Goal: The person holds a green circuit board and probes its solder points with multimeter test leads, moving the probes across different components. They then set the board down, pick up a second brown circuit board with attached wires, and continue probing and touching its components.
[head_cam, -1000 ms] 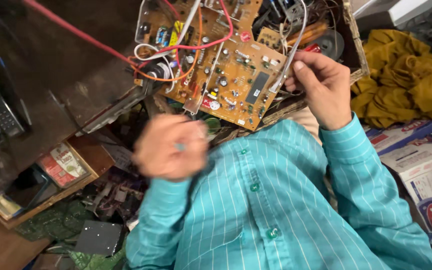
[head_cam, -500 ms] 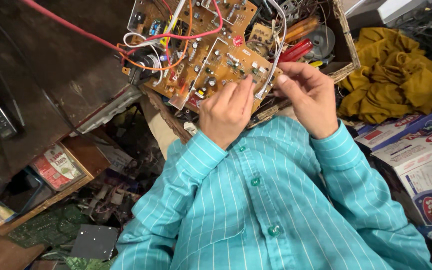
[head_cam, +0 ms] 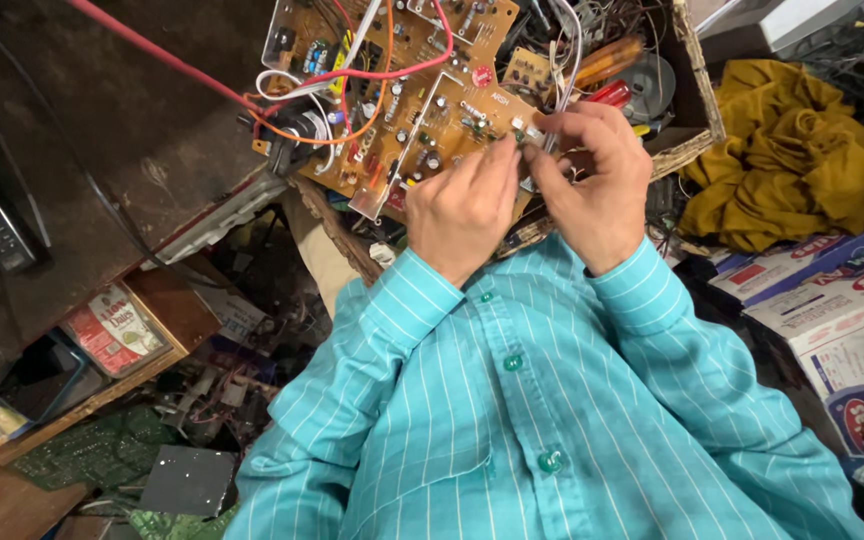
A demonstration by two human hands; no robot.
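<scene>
The circuit board lies tilted at the top centre of the view, resting over the rim of a wicker basket. It sits directly ahead of both hands, its near right edge beneath the fingertips. Red, orange and white wires loop across its upper face.

The left hand rests against the board's near edge, fingers curled and drawn together, the tips touching the board surface near a small component. The right hand is just beside it, the two hands nearly touching at the fingertips. Its thumb and forefinger are pinched on a thin white lead that rises from the board.

A red-handled screwdriver lies in the basket behind the right hand. A yellow cloth lies right of the basket. Printed cartons lie below the cloth.
</scene>
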